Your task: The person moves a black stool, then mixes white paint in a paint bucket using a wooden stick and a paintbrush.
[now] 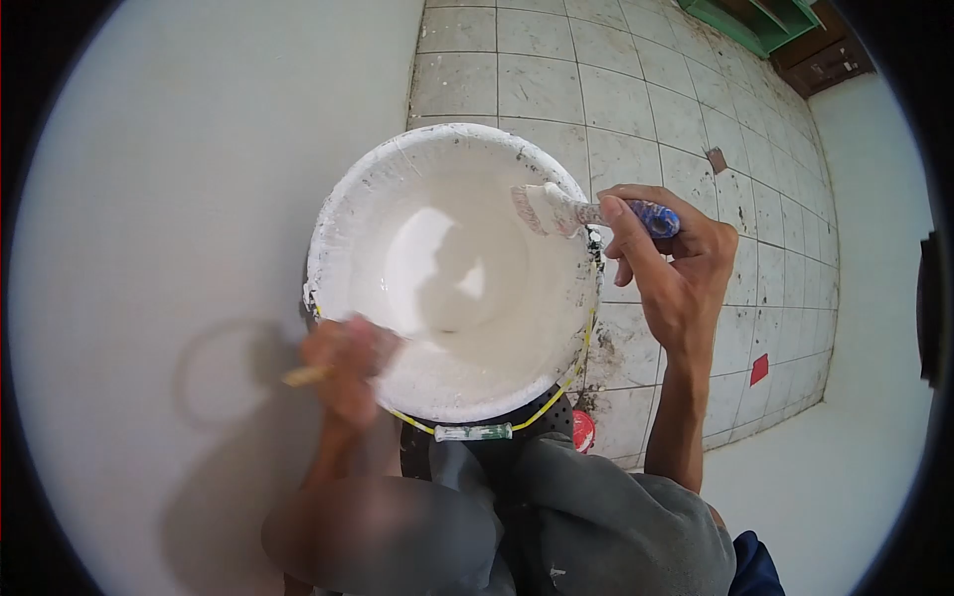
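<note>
A large round bucket [333, 219] with white paint on its rim and walls holds white liquid [497, 348]. My right hand [671, 248] grips the blue, paint-spotted handle of a brush [550, 211], whose white-coated bristles hang over the bucket's right side. At the lower left rim my left hand [343, 363], blurred by motion, is closed round a tool with a yellowish handle end [306, 375]; its head, over the rim, is smeared and cannot be made out. A yellow wire handle with a white and green grip [473, 433] hangs at the bucket's near side.
A pale wall [199, 149] runs close along the left. Dirty white floor tiles [537, 84] lie to the right, with a red piece [759, 370], a brown piece [716, 159] and a small red container [583, 430]. Green furniture [745, 20] stands at the top right.
</note>
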Demonstrator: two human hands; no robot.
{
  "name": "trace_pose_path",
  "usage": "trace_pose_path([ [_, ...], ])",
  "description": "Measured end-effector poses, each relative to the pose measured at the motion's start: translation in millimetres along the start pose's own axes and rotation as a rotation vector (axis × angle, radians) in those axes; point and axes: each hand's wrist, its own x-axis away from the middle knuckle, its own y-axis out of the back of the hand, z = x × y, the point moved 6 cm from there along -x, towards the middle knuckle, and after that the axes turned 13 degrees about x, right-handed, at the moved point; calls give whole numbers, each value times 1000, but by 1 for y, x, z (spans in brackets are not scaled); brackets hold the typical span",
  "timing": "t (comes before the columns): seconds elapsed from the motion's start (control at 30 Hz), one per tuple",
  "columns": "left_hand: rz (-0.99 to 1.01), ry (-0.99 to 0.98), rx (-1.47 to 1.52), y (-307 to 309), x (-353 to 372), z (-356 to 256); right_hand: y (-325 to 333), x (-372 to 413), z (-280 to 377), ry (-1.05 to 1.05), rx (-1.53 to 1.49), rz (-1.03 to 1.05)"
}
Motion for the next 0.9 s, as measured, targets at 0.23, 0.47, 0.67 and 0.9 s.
trace_pose_path([
  [0.23, -71, -166, -56, -12, -142, 10, -4, -1, 6, -10, 24, 51],
  [0.47, 129, -50, -71, -94, -76, 67, 1, 0, 2, -44, 12, 47],
  [0.67, 68, 81, -107, -28, -2, 11, 2, 1, -1, -23, -43, -1],
  [0.9, -84, -90, -102, -11, -133, 7, -4, 0, 1, 27, -17, 18],
])
